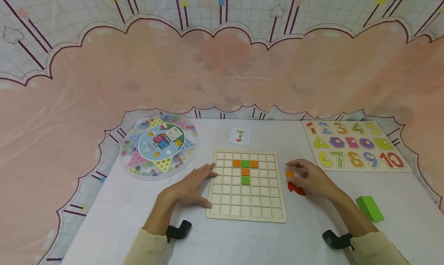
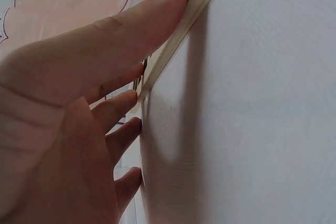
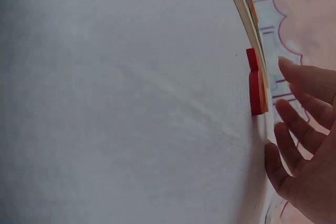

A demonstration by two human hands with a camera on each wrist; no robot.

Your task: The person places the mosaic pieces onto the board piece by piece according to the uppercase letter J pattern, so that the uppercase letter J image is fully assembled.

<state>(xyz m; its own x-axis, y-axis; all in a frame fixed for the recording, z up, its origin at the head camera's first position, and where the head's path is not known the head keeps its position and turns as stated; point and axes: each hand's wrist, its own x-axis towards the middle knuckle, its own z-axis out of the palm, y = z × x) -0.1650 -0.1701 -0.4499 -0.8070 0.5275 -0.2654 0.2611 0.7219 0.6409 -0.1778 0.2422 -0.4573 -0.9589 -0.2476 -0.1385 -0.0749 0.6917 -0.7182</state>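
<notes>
A wooden grid board (image 1: 227, 200) lies flat, with orange and green square tiles (image 1: 245, 171) set in a T shape in its upper part. My left hand (image 1: 187, 188) touches the board's left edge, thumb near the front corner and fingers spread farther back. To the right of the board, my right hand (image 1: 313, 178) hovers over a loose orange square (image 1: 289, 174) and two red curved pieces (image 1: 299, 190). In the right wrist view its fingers are apart and bent loosely, holding nothing, beside the red pieces (image 3: 255, 93).
Behind the board lies a small card (image 1: 239, 136) with a coloured J-shaped pattern. A round game box (image 1: 161, 141) sits at the back left, a number puzzle board (image 1: 357, 145) at the back right. A green block (image 1: 370, 208) lies beside the right forearm.
</notes>
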